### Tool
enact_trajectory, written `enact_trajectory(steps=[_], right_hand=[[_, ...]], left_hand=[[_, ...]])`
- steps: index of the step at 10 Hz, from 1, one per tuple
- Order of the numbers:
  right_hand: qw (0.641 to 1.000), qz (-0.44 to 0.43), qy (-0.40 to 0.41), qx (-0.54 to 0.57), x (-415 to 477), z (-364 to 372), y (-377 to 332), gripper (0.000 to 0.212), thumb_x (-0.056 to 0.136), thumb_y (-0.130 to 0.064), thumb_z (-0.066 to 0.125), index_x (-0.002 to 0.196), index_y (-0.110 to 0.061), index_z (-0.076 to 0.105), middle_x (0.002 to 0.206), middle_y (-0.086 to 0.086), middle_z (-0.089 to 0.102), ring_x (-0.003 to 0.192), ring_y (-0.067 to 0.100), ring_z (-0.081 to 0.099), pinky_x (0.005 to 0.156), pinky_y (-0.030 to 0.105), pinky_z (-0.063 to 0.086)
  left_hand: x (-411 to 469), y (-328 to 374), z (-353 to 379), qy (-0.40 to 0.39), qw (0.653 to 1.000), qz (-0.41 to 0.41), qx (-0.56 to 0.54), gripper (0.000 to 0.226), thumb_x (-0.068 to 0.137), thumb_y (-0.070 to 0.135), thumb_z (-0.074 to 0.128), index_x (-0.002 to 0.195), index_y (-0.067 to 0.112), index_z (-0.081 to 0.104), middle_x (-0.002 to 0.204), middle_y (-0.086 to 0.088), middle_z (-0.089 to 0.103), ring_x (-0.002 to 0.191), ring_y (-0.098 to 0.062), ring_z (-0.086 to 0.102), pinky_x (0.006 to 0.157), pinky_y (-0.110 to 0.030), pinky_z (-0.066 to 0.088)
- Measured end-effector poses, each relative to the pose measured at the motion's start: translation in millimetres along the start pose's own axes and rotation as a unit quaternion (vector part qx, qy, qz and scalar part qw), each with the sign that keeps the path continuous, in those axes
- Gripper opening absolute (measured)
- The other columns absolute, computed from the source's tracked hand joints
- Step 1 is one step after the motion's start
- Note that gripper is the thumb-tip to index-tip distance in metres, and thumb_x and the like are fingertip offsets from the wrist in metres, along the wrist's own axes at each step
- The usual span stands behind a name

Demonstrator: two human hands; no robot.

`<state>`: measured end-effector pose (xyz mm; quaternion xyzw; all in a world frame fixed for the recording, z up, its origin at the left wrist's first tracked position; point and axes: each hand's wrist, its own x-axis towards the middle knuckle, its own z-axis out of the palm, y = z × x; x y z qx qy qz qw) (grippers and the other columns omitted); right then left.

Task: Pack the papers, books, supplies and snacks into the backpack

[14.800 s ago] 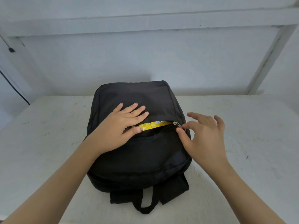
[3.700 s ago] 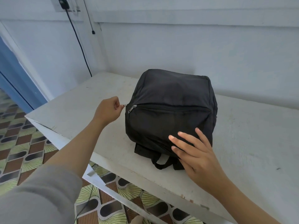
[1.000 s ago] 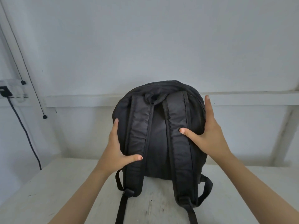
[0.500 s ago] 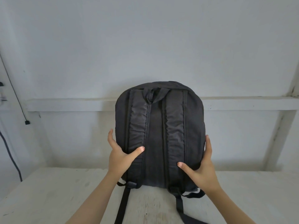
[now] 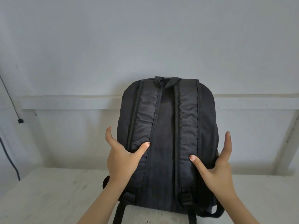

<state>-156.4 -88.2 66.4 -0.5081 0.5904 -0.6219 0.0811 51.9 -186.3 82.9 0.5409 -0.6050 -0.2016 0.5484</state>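
Observation:
The black backpack (image 5: 165, 126) stands upright on the white table (image 5: 48, 199), its back panel and two padded shoulder straps (image 5: 144, 115) facing me. No opening, papers, books or snacks show. My left hand (image 5: 121, 159) rests against its left side, thumb pressed on the left strap, fingers pointing up beside the edge. My right hand (image 5: 215, 167) mirrors it on the right side, thumb on the right strap, fingers straight up. The bag sits between both palms.
A white wall with a horizontal ledge (image 5: 72, 102) runs close behind the bag. A black cable (image 5: 9, 97) hangs down the wall at the far left. Loose strap ends (image 5: 119, 212) trail on the table toward me.
Over the last second my hands slid down the backpack's sides from near the top to its lower half. The bag has stayed upright with its straps toward me.

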Motion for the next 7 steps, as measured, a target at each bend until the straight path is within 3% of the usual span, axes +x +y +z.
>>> enact_trajectory(steps=[1,2,3,5,6,7], right_hand=[[1.000,0.011,-0.005,-0.026,5.1,7.1,12.4,0.104,0.068,-0.047,0.067,0.126,-0.067,-0.017,0.135,-0.029,0.024,0.125,0.020,0.049,0.105,0.038,0.038],[0.999,0.024,-0.001,-0.027,11.2,16.1,24.8,0.103,0.070,-0.049,0.065,0.130,-0.062,-0.017,0.140,-0.033,0.011,0.136,0.021,0.037,0.109,0.037,0.034],[0.999,0.031,-0.005,-0.029,20.2,22.8,31.1,0.108,0.074,-0.042,0.069,0.141,-0.048,-0.015,0.127,-0.050,-0.001,0.138,0.020,0.032,0.108,0.035,0.032],[0.997,0.053,-0.015,-0.048,27.3,24.4,34.9,0.108,0.077,-0.039,0.070,0.147,-0.035,-0.011,0.143,-0.028,0.009,0.140,0.020,0.029,0.107,0.031,0.030],[0.995,0.082,-0.029,-0.047,20.8,19.7,30.5,0.109,0.071,-0.052,0.067,0.148,-0.035,-0.009,0.156,-0.012,0.010,0.140,0.022,0.028,0.111,0.039,0.030],[0.996,0.084,-0.018,-0.033,17.1,7.7,20.7,0.103,0.071,-0.056,0.062,0.148,-0.036,-0.003,0.157,-0.004,0.016,0.140,0.023,0.027,0.111,0.045,0.031]], left_hand=[[1.0,-9.4,8.7,-0.005,1.000,0.020,0.015,0.115,0.059,0.057,0.076,0.141,0.034,-0.002,0.123,-0.006,0.056,0.097,-0.024,0.062,0.073,-0.025,0.048],[3.9,-19.7,16.4,-0.015,0.999,0.028,0.004,0.115,0.058,0.059,0.074,0.142,0.034,0.000,0.131,-0.008,0.050,0.111,-0.026,0.057,0.084,-0.026,0.046],[10.4,-28.4,25.5,-0.016,1.000,0.022,-0.013,0.113,0.058,0.058,0.075,0.142,0.036,0.003,0.139,-0.009,0.043,0.121,-0.026,0.050,0.093,-0.028,0.042],[16.4,-31.8,33.7,-0.007,1.000,0.007,0.001,0.112,0.060,0.052,0.080,0.142,0.035,0.006,0.144,-0.009,0.036,0.126,-0.030,0.045,0.099,-0.041,0.043],[12.8,-26.2,25.1,-0.042,0.998,-0.031,-0.038,0.113,0.061,0.049,0.080,0.141,0.037,0.001,0.145,-0.009,0.035,0.127,-0.028,0.043,0.103,-0.041,0.041],[3.2,-27.5,4.9,-0.060,0.991,-0.055,-0.109,0.104,0.067,0.042,0.078,0.138,0.041,0.001,0.140,-0.009,0.038,0.122,-0.023,0.047,0.103,-0.038,0.041]])
